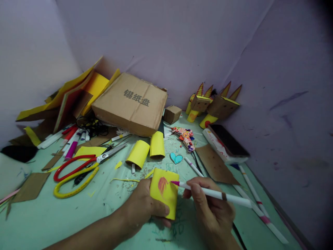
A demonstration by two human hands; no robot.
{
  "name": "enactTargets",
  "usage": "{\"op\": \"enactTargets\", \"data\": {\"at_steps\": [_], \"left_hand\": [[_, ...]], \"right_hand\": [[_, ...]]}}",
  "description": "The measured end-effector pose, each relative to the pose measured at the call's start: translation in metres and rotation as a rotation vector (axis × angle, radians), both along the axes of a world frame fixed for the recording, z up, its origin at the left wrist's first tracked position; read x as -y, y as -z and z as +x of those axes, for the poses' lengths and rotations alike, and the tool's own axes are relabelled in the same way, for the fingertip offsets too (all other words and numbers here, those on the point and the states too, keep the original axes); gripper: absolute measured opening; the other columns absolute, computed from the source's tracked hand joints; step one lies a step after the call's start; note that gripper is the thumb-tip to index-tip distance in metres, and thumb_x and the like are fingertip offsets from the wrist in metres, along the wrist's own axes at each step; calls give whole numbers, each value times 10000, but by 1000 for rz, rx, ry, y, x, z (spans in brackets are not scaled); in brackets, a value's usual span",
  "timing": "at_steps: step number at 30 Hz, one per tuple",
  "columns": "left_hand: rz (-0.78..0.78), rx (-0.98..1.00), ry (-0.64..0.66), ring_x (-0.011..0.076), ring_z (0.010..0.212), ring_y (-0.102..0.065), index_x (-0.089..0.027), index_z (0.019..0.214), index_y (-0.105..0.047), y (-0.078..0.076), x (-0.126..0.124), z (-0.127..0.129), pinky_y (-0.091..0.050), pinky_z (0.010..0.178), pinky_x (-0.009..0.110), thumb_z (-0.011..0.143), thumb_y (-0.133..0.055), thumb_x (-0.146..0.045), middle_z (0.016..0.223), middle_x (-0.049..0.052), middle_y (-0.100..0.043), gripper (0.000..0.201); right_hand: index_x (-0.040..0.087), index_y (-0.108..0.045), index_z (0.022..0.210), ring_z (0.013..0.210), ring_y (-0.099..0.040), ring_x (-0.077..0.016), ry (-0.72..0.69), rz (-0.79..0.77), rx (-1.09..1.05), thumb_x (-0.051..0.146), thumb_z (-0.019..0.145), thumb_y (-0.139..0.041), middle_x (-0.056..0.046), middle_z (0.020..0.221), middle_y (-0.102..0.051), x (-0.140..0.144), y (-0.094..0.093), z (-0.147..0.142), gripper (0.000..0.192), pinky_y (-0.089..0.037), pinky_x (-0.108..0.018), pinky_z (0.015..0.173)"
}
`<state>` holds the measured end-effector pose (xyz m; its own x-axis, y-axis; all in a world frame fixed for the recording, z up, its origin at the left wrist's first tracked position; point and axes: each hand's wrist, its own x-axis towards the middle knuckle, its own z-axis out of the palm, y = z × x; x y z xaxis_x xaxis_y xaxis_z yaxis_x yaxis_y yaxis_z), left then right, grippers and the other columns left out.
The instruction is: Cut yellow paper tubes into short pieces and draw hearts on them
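Note:
My left hand (pixel 145 205) grips a yellow paper-covered tube (pixel 166 205), its thumb across the lower front. A partly coloured heart in reddish-orange shows on the tube's face. In my right hand (pixel 210 205) is a white felt-tip marker (pixel 218 194) with a magenta tip, held like a pen. The tip meets the tube at the heart's right side. Beyond the tube stand two more yellow tubes, one leaning (pixel 139 154) and one upright (pixel 157 145). A small blue heart cutout (pixel 176 158) lies on the table just past my hands.
Scissors (pixel 96 163) with red and yellow handles lie left, near scattered markers (pixel 72 144). A cardboard box (pixel 132 104) stands at the back, beside yellow sheets. A flowered glue gun (pixel 184 136), cardboard figures (pixel 221 106), and a phone on a white box (pixel 226 142) are right.

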<state>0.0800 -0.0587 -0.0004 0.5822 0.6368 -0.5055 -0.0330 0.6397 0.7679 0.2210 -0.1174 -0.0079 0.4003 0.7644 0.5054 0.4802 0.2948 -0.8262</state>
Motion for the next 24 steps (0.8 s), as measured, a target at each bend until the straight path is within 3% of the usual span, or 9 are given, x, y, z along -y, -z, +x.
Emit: {"op": "enactTargets", "data": {"at_steps": [6, 14, 20, 24], "left_hand": [[9, -3, 6, 150, 523, -597, -101, 790, -629, -1, 0, -1, -517, 435, 241, 450, -656, -80, 603, 14, -649, 342], [13, -14, 28, 145, 521, -590, -98, 787, -659, -2, -2, -1, -509, 436, 237, 451, -638, -74, 599, 12, -647, 337], [8, -4, 19, 145, 519, -590, -101, 734, -651, -4, -1, -1, -509, 435, 236, 436, -642, -81, 588, 12, -650, 299], [-4, -19, 13, 146, 512, -593, -108, 749, -646, -4, -1, -1, -511, 436, 240, 439, -647, -78, 585, 8, -655, 311]], "right_hand": [[193, -617, 666, 530, -553, -132, -46, -7, -39, 297, 900, -509, -3, 572, -589, 2, 0, -4, 278, -386, -232, 471], [222, -674, 846, 560, -579, -116, -116, 18, -76, 238, 867, -554, 20, 628, -621, -2, 2, -8, 123, -428, -212, 525], [206, -616, 685, 474, -503, -96, -114, -30, -23, 260, 893, -508, 32, 541, -558, 0, 0, -5, 240, -349, -212, 449], [208, -626, 715, 530, -541, -109, -94, -6, -23, 269, 895, -506, 21, 582, -577, 0, -2, -6, 225, -381, -214, 492]]}}
